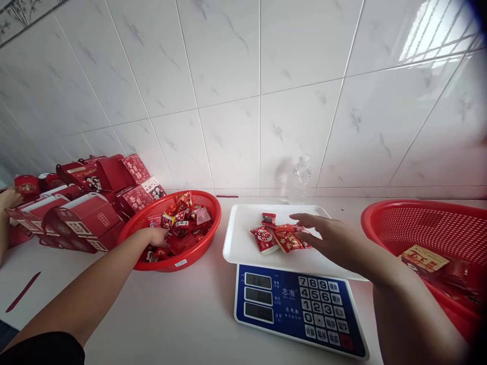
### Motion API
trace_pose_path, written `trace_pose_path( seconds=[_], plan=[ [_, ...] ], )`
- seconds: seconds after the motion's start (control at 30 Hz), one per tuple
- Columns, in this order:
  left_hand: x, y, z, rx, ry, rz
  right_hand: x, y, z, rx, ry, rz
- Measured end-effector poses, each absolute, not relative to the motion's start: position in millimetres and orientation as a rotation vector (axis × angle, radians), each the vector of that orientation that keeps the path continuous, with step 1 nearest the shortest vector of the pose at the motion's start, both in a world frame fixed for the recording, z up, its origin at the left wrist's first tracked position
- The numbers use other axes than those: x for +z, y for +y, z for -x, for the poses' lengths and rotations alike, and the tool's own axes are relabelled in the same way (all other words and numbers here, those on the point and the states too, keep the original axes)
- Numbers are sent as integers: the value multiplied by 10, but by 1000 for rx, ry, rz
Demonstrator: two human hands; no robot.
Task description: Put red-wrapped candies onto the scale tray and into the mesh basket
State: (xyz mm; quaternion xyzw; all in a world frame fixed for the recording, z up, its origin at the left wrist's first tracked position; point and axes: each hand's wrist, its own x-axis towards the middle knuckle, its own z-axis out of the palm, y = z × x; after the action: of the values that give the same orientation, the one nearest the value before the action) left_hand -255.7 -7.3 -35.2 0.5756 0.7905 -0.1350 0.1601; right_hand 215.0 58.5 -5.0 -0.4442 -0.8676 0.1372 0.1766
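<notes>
My left hand [155,237] reaches into a round red plastic basket [207,248] heaped with small wrapped candies [182,223], mostly in red wrappers. Its fingertips are sunk among the wrappers and partly hidden, so I cannot see whether they grip one. Over the white tray [239,223] of a digital scale [285,324], my right hand [335,243] stretches out with its fingers apart. Just left of those fingers lies a small pile of red candy packets [287,238]. One smaller red packet [268,219] lies slightly behind the pile. The scale's blue panel has number keys and three displays.
Red gift boxes [83,218] with white handles are stacked at the left, where another person's hand [9,198] touches them. A second red basket [380,218] on the right holds a yellowish packet [426,257]. A clear bottle [302,177] stands by the tiled wall.
</notes>
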Motion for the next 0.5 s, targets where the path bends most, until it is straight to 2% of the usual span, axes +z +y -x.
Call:
trace_pose_path(
  seconds=[0.23,0.5],
  plan=[
    [-424,-3,2567,-338,2245,-1433,-17,564,-2142,404,-2475,1285],
    [-242,-105,2538,171,2105,-1217,-13,552,-2139,382,-2473,1277]
  ],
)
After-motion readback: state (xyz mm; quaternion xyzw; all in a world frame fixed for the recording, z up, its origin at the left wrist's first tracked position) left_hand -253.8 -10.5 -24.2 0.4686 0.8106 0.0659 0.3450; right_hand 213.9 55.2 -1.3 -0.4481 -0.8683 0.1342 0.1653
